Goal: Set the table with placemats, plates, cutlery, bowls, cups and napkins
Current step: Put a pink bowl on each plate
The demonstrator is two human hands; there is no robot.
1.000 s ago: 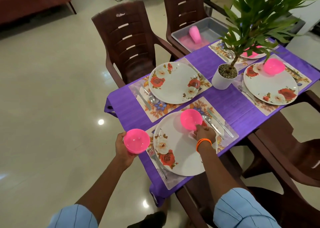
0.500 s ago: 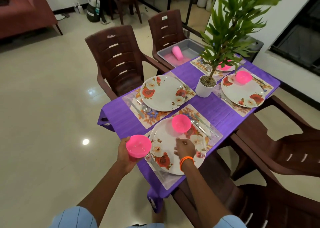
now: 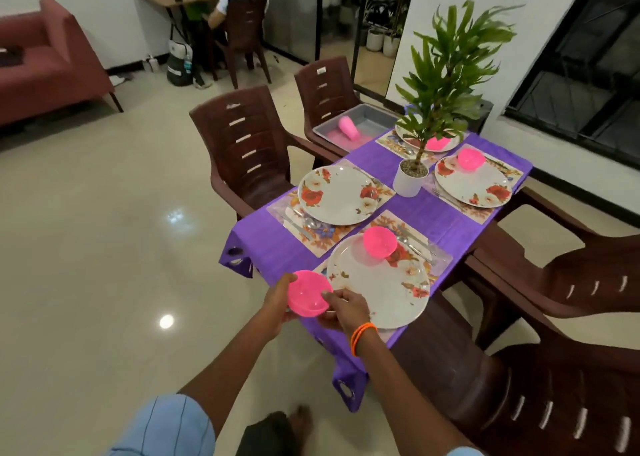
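A purple-clothed table (image 3: 443, 220) carries floral placemats, flowered plates and cutlery. My left hand (image 3: 275, 300) grips a pink bowl (image 3: 306, 294) just off the table's near-left corner. My right hand (image 3: 343, 308) holds the same bowl at its right rim, thumb on the edge. Another pink bowl (image 3: 379, 242) stands on the near plate (image 3: 381, 289). The left plate (image 3: 337, 194) has no bowl on it. The far right plate (image 3: 472, 187) bears a pink bowl (image 3: 471, 158), and a further pink bowl (image 3: 436, 143) sits on the farthest plate behind the plant.
A potted plant in a white pot (image 3: 410, 180) stands mid-table. A grey tray (image 3: 367, 118) with a pink cup (image 3: 348, 126) rests on a far brown chair. Brown chairs (image 3: 242, 151) ring the table. A person sits at a desk far back.
My right hand has left the near plate and come back to the bowl in my left hand. The view has pulled back and up from the table.
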